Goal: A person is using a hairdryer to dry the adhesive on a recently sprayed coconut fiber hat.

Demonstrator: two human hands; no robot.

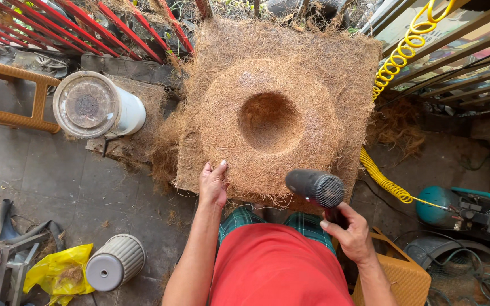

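A square mat of brown coconut fibre point(336, 68) lies in front of me, with a raised round fibre form point(222, 107) on it that has a deep hollow point(269, 122) in its middle. My left hand point(213, 184) rests flat on the near rim of the round form. My right hand point(351, 232) grips the handle of a black hair dryer point(315, 187), whose barrel lies over the near edge of the mat.
A white cylinder with a dusty round lid point(94, 107) stands at the left beside an orange plastic stool point(7, 96). A yellow coiled hose point(389, 184) runs to a teal compressor point(455, 207) at the right. A grey ribbed pot point(115, 262) and yellow bag point(58, 272) lie lower left.
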